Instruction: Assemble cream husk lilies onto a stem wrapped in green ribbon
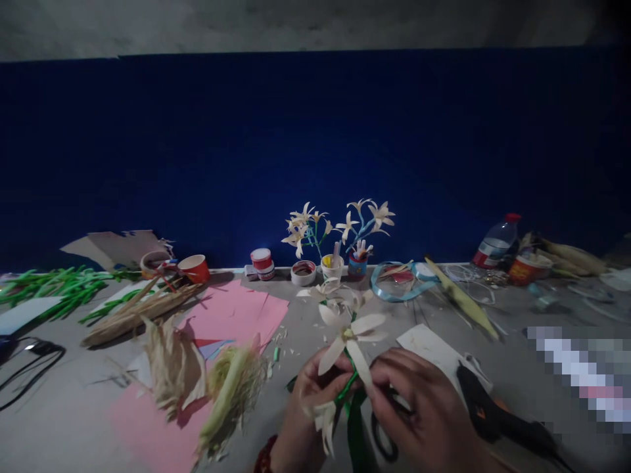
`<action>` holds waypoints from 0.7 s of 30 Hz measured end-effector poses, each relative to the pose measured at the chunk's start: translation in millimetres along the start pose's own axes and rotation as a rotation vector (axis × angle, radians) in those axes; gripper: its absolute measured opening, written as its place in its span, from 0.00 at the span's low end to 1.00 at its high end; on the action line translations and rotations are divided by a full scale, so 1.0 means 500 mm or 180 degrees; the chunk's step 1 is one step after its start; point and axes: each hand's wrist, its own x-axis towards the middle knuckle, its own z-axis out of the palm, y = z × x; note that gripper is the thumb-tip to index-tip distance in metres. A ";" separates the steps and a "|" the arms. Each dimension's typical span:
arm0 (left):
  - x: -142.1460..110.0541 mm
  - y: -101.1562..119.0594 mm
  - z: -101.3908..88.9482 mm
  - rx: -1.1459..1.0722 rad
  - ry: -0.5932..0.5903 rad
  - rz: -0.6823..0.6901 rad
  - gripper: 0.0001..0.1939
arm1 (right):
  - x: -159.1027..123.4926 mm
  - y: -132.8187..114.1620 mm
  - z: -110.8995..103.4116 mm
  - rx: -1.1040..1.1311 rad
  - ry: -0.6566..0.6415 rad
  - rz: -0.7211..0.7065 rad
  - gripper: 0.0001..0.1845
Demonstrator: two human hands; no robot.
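Observation:
My left hand [315, 394] is closed around the green-wrapped stem [346, 387] of a spray of flowers that look made of pale corn husk. One large flower [348, 334] with long cream petals faces me above the fingers. Farther blossoms stand behind it, and another droops below my left hand. My right hand [419, 401] has thumb and forefinger pinched at the tip of the large flower's lower petal. Below the stem hangs a dark green ribbon [359, 433]. Black-handled scissors [384, 440] lie partly hidden beneath my right hand.
A black glue gun [497, 414] lies at right beside white paper [428, 341]. Pink sheets [236, 309] and dried husks [172, 368] spread left. Along the back stand a red cup [194, 269], finished flowers [315, 226], blue ribbon [394, 295] and a bottle [497, 242].

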 end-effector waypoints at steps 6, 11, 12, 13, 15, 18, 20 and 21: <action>0.004 0.002 0.002 0.0171 0.0033 0.0110 0.07 | 0.002 0.000 0.014 -0.0373 0.0290 -0.0206 0.09; 0.005 0.009 -0.001 0.0340 -0.0042 0.0148 0.09 | 0.004 -0.001 0.016 -0.0419 0.0420 -0.0345 0.10; 0.005 0.009 -0.003 0.0361 -0.0056 0.0158 0.09 | 0.005 -0.001 0.016 -0.0411 0.0415 -0.0365 0.10; 0.006 0.009 -0.004 0.0384 -0.0055 0.0168 0.09 | 0.006 -0.001 0.015 -0.0402 0.0400 -0.0370 0.10; 0.008 0.008 -0.008 0.0460 -0.0017 0.0235 0.08 | 0.007 -0.002 0.014 -0.0378 0.0325 -0.0364 0.09; 0.011 0.006 -0.012 0.0664 0.0079 0.0361 0.07 | 0.003 0.000 0.014 -0.0376 0.0182 -0.0312 0.09; 0.011 0.007 -0.011 0.0713 0.0093 0.0352 0.06 | -0.001 0.003 0.016 -0.0444 0.0190 -0.0286 0.09; 0.010 0.009 -0.009 0.0695 0.0085 0.0313 0.05 | -0.002 0.004 0.017 -0.0501 0.0246 -0.0284 0.08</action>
